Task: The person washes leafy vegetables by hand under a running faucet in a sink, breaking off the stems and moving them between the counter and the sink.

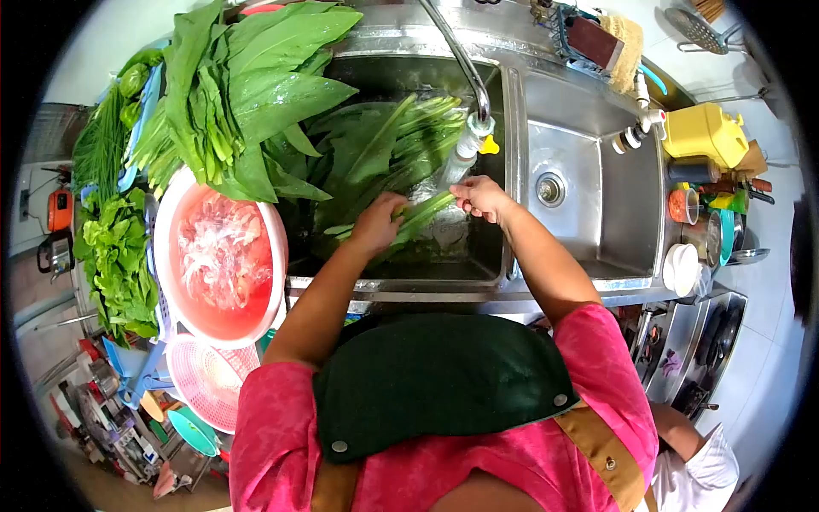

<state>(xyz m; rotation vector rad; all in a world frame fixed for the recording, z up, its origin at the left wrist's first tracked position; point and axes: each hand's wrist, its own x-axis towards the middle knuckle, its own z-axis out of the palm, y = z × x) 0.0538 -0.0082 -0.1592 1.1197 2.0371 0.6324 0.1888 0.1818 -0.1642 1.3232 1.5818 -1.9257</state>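
Note:
My left hand (377,224) grips a bunch of long green stalks (424,212) over the left basin of a steel sink (512,111). My right hand (480,196) pinches the other end of the same stalks, right under the tap (474,128), where water runs down. More long-leafed greens (384,145) lie soaking in that basin behind my hands.
A big pile of broad leaves (247,85) rests at the sink's left edge. A pink bowl of pale meat in water (220,254) stands beside it, with lettuce (115,256) further left. The right basin (589,188) holds nothing. Bottles and a yellow container (704,132) crowd the right counter.

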